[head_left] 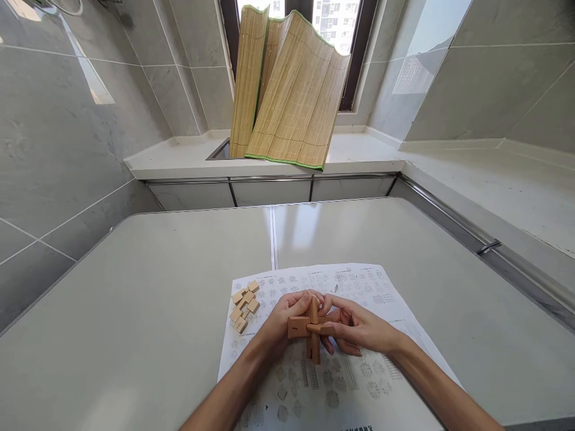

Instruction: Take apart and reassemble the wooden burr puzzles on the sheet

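Note:
Between my two hands is a reddish-brown wooden interlocking puzzle (297, 327), its bars crossing at the middle. My left hand (286, 312) grips it from the left, thumb on the upright bar. From the right, my right hand (354, 326) pinches a bar that points to the right; some of its fingertips are hidden behind the wood. Dark marks show on the left and lower bars. The puzzle is held above a large printed sheet (309, 278) covered in small line drawings. Left of my hands, a lighter wooden puzzle (245, 306) of several notched blocks lies on the sheet.
The sheet lies on a pale tabletop (179, 287) with a seam down its middle. Behind the table, a folded bamboo mat (296, 96) leans against the window on a white ledge (368, 157). A metal rail (440, 202) runs along the right side. Grey tiled walls stand on both sides.

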A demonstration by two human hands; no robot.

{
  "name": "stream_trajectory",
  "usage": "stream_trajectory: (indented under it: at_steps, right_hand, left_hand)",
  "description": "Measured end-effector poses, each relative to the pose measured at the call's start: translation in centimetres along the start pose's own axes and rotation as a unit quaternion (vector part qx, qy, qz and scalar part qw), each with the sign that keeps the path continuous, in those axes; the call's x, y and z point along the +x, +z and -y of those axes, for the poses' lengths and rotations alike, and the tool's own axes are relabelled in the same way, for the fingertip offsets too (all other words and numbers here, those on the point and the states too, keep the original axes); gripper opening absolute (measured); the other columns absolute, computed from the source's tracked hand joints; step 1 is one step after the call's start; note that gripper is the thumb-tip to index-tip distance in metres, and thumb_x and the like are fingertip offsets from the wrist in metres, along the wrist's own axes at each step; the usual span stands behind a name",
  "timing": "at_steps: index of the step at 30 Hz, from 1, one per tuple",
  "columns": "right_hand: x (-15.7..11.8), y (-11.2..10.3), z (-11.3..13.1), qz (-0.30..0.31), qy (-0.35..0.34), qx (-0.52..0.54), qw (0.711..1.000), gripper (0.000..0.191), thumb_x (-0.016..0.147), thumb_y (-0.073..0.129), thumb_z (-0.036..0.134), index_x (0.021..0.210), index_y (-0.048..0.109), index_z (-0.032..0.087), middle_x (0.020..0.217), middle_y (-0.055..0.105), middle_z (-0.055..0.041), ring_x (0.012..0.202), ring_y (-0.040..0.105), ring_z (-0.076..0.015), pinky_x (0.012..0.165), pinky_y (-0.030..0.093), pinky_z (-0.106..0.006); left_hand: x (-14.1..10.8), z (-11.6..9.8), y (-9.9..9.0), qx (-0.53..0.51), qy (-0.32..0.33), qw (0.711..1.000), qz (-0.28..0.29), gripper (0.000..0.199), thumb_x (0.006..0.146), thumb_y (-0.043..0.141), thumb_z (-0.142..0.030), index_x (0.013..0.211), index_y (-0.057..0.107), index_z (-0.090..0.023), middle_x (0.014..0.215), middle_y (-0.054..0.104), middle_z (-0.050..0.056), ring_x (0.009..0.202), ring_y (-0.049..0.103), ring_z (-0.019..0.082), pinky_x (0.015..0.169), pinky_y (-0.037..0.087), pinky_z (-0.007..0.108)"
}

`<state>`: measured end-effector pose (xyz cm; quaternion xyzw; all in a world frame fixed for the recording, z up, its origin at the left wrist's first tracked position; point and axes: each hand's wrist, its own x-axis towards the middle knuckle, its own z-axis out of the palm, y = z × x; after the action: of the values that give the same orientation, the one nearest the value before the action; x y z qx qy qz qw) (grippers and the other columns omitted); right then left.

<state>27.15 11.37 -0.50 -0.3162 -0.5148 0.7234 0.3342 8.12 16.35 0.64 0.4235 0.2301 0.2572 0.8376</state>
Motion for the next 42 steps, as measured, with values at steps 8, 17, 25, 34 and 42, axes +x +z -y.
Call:
stream_trajectory:
  at_steps: [8,17,25,34,42]
  right_hand:
    - [0.0,-0.7,-0.1,-0.085,-0.063,0.033,0.994,0.028,0.096,0.064,0.043,0.104,0.057,0.018,0.061,0.068,0.0004,0.040,0.046,-0.0074,0.043,0.031,-0.020]
    - [0.0,-2.2,0.0,-0.370,-0.151,0.088,0.912,0.021,0.089,0.069,0.037,0.099,0.056,0.023,0.056,0.055,0.0070,0.043,0.033,-0.0075,0.043,0.025,-0.020]
    - [-0.3,-3.7,-0.8,-0.539,-0.174,-0.032,0.824,0.026,0.090,0.068,0.046,0.094,0.056,0.023,0.064,0.063,0.0042,0.047,0.043,-0.0092,0.045,0.032,-0.021]
    - [-0.7,-5.0,-1.7,-0.634,-0.128,-0.198,0.737,0.038,0.092,0.060,0.057,0.091,0.066,0.020,0.070,0.067,-0.0014,0.052,0.052,-0.0136,0.052,0.042,-0.025]
    - [-0.9,-4.4,-1.4,-0.649,-0.064,-0.309,0.692,0.042,0.095,0.052,0.059,0.090,0.069,0.021,0.075,0.073,-0.0039,0.062,0.063,-0.0194,0.059,0.045,-0.028]
  left_hand:
    - [0.9,0.7,-0.5,-0.072,0.020,0.995,-0.061,0.051,0.091,0.063,-0.057,0.115,0.067,-0.012,0.112,0.073,0.015,0.095,0.073,0.028,0.088,0.054,0.039]
    - [1.0,1.1,-1.3,-0.198,0.053,0.974,-0.097,0.054,0.103,0.046,-0.048,0.145,0.045,-0.015,0.151,0.053,0.014,0.140,0.049,0.025,0.124,0.028,0.042]
    - [0.7,0.8,-1.1,-0.171,0.049,0.979,-0.101,0.045,0.103,0.048,-0.046,0.127,0.062,-0.011,0.143,0.060,0.017,0.139,0.051,0.029,0.123,0.030,0.046]
    - [0.5,0.8,-1.2,-0.157,0.042,0.981,-0.106,0.043,0.101,0.051,-0.048,0.118,0.068,-0.012,0.138,0.064,0.017,0.136,0.054,0.030,0.120,0.035,0.046]
    - [0.4,0.8,-1.1,-0.130,0.047,0.984,-0.108,0.045,0.098,0.052,-0.054,0.113,0.070,-0.015,0.135,0.066,0.017,0.133,0.054,0.031,0.117,0.036,0.047]
